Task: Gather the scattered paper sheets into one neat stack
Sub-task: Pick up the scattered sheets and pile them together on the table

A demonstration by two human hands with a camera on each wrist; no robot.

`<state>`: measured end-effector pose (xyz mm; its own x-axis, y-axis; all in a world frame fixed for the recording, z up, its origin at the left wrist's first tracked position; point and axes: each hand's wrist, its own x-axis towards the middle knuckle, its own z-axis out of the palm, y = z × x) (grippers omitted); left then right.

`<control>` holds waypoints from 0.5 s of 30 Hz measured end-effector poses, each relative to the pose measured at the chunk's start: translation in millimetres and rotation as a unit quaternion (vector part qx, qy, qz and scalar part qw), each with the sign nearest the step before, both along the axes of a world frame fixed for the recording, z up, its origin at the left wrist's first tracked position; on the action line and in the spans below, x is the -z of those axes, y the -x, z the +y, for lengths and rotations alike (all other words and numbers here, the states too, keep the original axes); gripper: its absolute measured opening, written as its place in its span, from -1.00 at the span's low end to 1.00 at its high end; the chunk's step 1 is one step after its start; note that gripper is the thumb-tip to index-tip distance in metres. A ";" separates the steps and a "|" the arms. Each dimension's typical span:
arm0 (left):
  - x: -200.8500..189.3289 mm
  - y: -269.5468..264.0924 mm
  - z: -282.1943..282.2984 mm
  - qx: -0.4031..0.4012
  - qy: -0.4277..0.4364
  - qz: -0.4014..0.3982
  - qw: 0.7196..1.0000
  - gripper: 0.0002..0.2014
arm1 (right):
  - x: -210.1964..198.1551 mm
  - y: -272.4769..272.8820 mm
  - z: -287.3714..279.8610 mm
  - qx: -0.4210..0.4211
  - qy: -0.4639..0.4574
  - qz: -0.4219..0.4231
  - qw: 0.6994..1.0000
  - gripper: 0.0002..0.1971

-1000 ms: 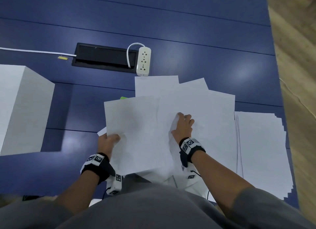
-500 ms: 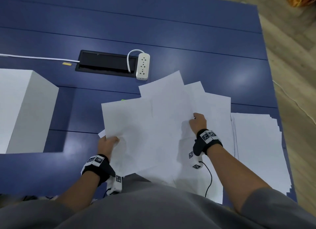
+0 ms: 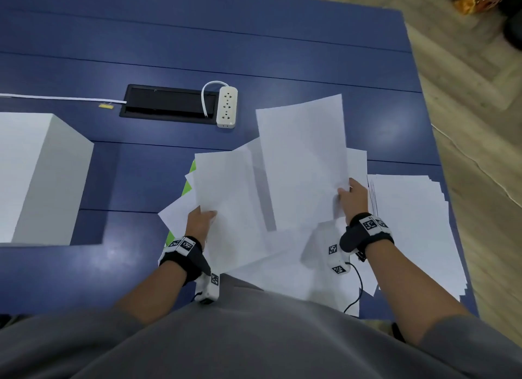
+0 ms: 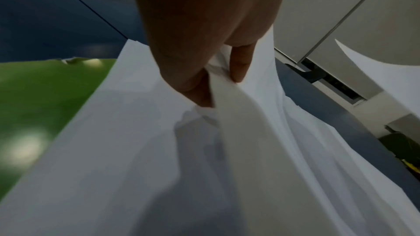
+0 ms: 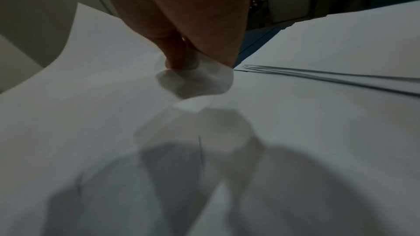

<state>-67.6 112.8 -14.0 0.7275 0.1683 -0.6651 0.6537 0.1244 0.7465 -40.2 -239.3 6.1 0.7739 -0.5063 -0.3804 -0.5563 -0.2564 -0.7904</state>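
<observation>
Loose white sheets (image 3: 271, 254) lie overlapped on the blue table (image 3: 282, 53) in front of me. My right hand (image 3: 351, 197) pinches the lower right corner of one white sheet (image 3: 303, 158) and holds it lifted above the pile; the right wrist view shows the fingers (image 5: 179, 56) closed on that corner. My left hand (image 3: 202, 219) grips the near edge of a few white sheets (image 3: 226, 197), thumb on top, as the left wrist view shows around the thumb (image 4: 240, 64). A rough stack of paper (image 3: 409, 231) lies at the right by the table's edge.
A white box (image 3: 36, 178) stands at the left. A black cable hatch (image 3: 166, 104) and a white power strip (image 3: 226, 106) lie behind the sheets. Green paper (image 3: 189, 186) peeks from under the left sheets. The table's right edge drops to a wooden floor (image 3: 480, 124).
My right hand has moved right and away from the pile's middle, lifting one sheet off it toward the right stack. The left hand has kept its grip on the near left edge.
</observation>
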 end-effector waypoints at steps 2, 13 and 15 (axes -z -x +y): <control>-0.8 1.4 -8.0 0.000 0.027 0.014 1.000 -0.71 | -2.9 8.3 13.5 -0.055 -0.013 0.009 0.998 -0.85; -10.1 3.9 -32.9 0.022 0.101 0.024 0.994 -0.71 | 20.1 28.6 56.2 -0.223 0.004 0.126 0.967 -0.61; -8.5 4.3 -30.8 0.043 0.079 0.027 0.996 -0.67 | 19.0 30.3 56.7 -0.230 -0.008 0.146 0.962 -0.94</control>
